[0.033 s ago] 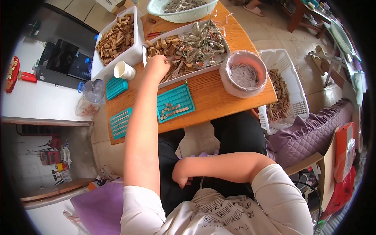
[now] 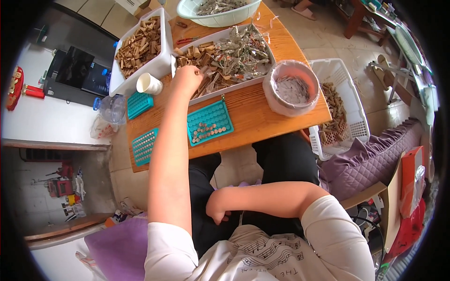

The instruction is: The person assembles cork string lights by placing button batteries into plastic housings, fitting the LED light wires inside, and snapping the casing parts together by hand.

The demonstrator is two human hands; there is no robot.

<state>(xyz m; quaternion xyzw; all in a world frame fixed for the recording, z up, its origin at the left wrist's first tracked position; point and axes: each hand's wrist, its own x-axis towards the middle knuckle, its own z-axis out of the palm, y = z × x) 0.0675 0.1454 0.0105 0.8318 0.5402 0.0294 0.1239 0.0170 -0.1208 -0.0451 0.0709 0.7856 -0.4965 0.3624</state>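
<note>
My left hand [image 2: 187,80] reaches over the near left part of a shallow white box [image 2: 251,82]. Its fingers are pinched together among small brown cardboard-like pieces [image 2: 199,54]; what lies between them is too small to make out. Tangled clear and silvery strips [image 2: 246,47] fill the box's right side. Just below that hand, a teal tray with round hollows [image 2: 204,114] holds several small round pieces [image 2: 211,132] in its nearer part. My right hand [image 2: 218,206] rests on my lap, fingers curled in and partly hidden.
A white bin [image 2: 165,42] of brown pieces stands back left, near a paper cup [image 2: 149,84]. Two more teal trays [image 2: 139,104] lie left; the nearer tray [image 2: 144,147] is filled. A plastic-lined tub [image 2: 276,100] stands right, and a white basket [image 2: 361,110] beyond the table edge.
The fingers of my left hand have shifted very slightly among the brown pieces. My right hand and the things on the table look the same.
</note>
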